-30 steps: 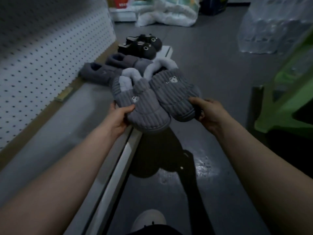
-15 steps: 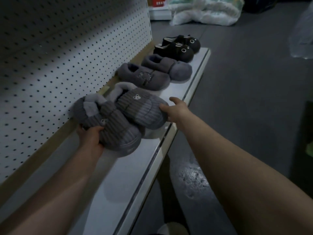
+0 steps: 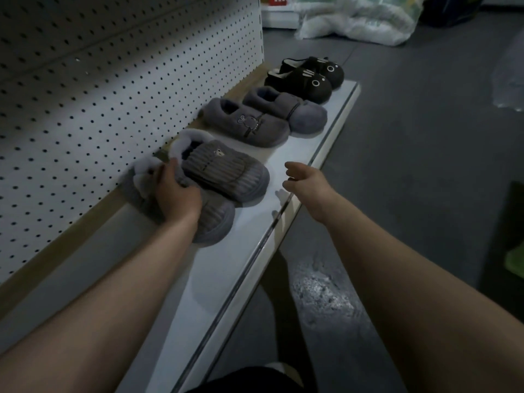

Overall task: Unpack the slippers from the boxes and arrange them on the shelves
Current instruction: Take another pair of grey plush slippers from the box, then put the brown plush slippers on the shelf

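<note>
A pair of grey ribbed slippers with a bear badge lies on the white shelf (image 3: pixel 232 268). My left hand (image 3: pixel 176 194) grips the nearer slipper (image 3: pixel 215 219) over its top, by the furry collar. The farther slipper (image 3: pixel 226 171) of that pair lies free beside it. My right hand (image 3: pixel 304 178) hovers open above the shelf's front edge, a short way right of the slippers, holding nothing. Farther along the shelf stand a grey plush pair (image 3: pixel 255 126) and a black cat-face pair (image 3: pixel 309 78).
A white pegboard wall (image 3: pixel 113 89) backs the shelf on the left. The shelf's front lip (image 3: pixel 320 154) borders a dark grey floor (image 3: pixel 411 165). White plastic bags (image 3: pixel 354 18) lie on the floor at the far end. A green object (image 3: pixel 514 259) shows at the right edge.
Both ribbed slippers went from the air onto the shelf. My right hand let go of the farther slipper and drew back to the right. My left hand stays on the nearer one.
</note>
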The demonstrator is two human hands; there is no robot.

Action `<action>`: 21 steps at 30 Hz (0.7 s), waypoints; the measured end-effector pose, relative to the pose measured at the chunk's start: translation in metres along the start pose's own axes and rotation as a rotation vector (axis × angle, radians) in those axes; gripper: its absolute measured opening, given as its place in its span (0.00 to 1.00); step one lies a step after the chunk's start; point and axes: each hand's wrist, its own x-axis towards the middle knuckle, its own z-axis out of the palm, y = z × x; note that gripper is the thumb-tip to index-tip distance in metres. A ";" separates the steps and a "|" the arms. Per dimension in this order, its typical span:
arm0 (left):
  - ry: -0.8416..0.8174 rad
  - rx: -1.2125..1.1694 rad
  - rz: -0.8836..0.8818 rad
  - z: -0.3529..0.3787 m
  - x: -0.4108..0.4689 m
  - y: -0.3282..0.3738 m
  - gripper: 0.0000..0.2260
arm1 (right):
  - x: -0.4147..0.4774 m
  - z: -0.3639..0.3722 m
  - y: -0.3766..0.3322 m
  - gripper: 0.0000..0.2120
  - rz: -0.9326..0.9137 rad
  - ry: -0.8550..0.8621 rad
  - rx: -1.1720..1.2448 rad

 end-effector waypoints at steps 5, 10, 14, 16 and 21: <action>-0.195 -0.055 0.076 0.023 -0.021 0.043 0.16 | -0.018 -0.031 -0.011 0.26 -0.069 0.005 0.010; -0.386 -0.183 0.022 0.051 -0.055 0.074 0.21 | -0.039 -0.060 -0.019 0.26 -0.124 0.008 -0.010; -0.481 -0.241 0.069 0.073 -0.082 0.103 0.20 | -0.061 -0.091 -0.026 0.26 -0.157 0.042 -0.043; -0.548 -0.276 0.093 0.086 -0.097 0.118 0.20 | -0.074 -0.109 -0.029 0.26 -0.157 0.079 -0.052; -0.732 -0.282 0.203 0.121 -0.145 0.165 0.20 | -0.114 -0.162 -0.030 0.27 -0.154 0.235 -0.083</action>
